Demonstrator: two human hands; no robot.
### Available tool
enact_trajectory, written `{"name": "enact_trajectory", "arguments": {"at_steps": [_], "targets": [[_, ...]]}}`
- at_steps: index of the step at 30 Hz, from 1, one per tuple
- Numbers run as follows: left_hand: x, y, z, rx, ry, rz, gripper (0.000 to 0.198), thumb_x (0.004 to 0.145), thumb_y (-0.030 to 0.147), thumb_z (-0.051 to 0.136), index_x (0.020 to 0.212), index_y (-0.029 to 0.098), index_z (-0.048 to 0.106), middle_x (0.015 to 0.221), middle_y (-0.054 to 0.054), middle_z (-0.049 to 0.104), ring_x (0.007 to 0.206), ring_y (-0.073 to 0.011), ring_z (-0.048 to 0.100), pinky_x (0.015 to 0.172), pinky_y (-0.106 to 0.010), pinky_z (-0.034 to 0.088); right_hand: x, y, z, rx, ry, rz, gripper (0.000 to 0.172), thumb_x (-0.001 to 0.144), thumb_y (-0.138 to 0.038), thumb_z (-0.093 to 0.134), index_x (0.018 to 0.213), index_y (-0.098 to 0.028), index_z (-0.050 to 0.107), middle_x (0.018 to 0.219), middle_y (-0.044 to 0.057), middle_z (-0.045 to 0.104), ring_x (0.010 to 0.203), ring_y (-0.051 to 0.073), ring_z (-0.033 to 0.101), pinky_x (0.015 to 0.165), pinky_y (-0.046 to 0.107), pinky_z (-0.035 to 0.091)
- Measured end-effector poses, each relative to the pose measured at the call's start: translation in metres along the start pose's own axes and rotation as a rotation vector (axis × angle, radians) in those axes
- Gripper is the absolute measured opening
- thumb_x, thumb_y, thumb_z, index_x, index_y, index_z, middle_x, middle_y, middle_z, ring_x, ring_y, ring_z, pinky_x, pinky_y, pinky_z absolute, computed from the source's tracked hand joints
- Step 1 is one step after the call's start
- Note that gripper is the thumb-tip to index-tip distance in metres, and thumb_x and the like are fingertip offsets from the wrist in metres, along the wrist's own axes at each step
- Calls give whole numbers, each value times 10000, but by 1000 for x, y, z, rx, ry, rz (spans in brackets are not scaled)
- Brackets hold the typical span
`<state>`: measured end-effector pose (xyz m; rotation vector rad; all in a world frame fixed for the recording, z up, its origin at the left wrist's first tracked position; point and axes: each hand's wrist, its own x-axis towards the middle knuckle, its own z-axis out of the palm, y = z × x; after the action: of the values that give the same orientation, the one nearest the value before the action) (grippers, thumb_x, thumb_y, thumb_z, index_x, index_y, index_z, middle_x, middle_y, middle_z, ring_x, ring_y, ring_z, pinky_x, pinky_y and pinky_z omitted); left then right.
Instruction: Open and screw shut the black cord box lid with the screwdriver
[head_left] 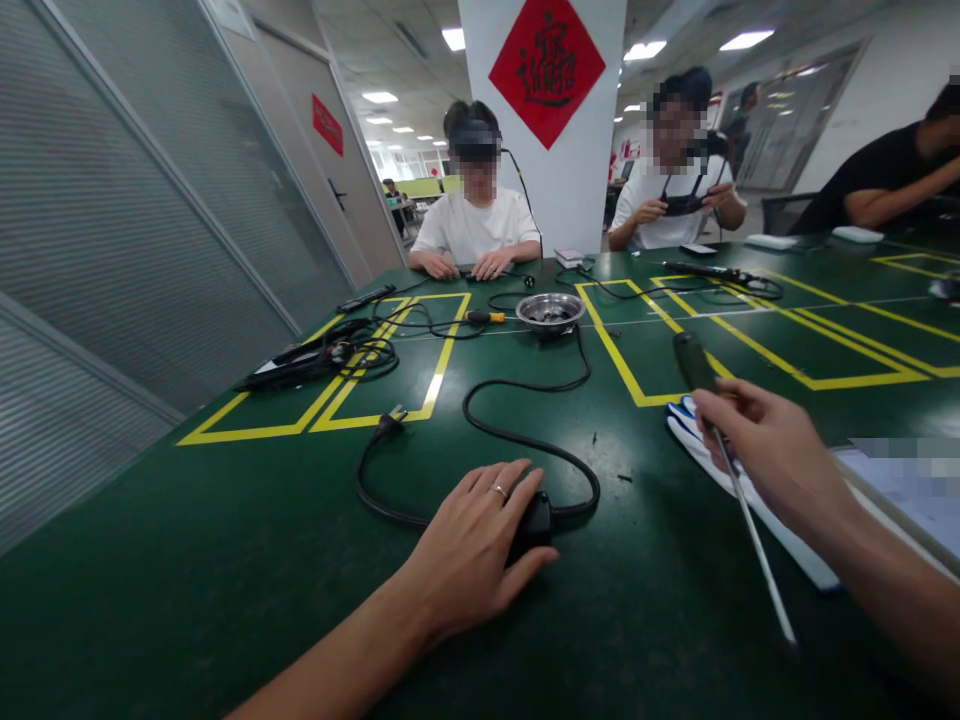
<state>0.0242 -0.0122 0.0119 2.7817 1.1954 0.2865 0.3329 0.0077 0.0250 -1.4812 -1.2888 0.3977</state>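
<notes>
My left hand (484,535) rests over a black power adapter (538,522), its fingers closed around the top and side of the box. A black cord (517,437) runs from the box toward the metal bowl, and another leads to a two-pin plug (390,422) lying on the table. In my right hand (757,440) is a screwdriver (750,545), gripped near the base of its dark handle, with the long metal shaft pointing down toward me. A white glove with blue trim (787,545) lies on the table below that hand.
A metal bowl (550,312) holding small dark parts stands mid-table, beside a yellow-and-black screwdriver (485,317). Tangled black cables (337,350) lie at left. Papers (907,500) lie at right. Yellow tape (622,365) marks the green table. Several people sit across it.
</notes>
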Motion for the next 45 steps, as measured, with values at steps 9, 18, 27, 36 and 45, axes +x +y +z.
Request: {"name": "enact_trajectory", "arguments": {"at_steps": [9,18,27,36,45], "targets": [[-1,-2,3,-109,-47,32,384,893,290,526,1251,207,412,1249,-99,506,1050,-259,530,912,-433,460,-15,-19,7,351,350,-71,277,800,-316,614,1045,-251,500,819,-3,618,558,154,613,557,367,545],[0,-3,5,-137,-41,43,349,895,262,521,1226,215,418,1248,-88,503,1058,-252,531,927,-437,465,-21,-15,16,227,277,-80,122,808,-288,613,870,-198,559,827,-4,632,571,122,641,546,290,561],[-1,-4,6,-188,-26,33,361,885,243,546,1222,219,418,1257,-84,505,1100,-245,519,963,-427,450,-23,-24,10,276,317,-62,108,820,-298,606,820,-193,579,789,-7,627,550,134,639,550,319,564],[4,-3,10,-334,38,-49,375,844,280,642,1165,242,453,1208,-77,556,1077,-243,554,933,-418,477,-30,-22,13,598,242,94,189,780,-288,647,931,-230,551,840,1,636,627,169,657,541,352,562],[5,-2,3,-449,106,-158,315,865,286,608,1142,221,473,1172,-81,560,1071,-227,564,929,-389,486,-46,-26,20,661,127,205,193,790,-296,639,938,-236,531,849,-2,638,531,154,638,534,345,549]]}}
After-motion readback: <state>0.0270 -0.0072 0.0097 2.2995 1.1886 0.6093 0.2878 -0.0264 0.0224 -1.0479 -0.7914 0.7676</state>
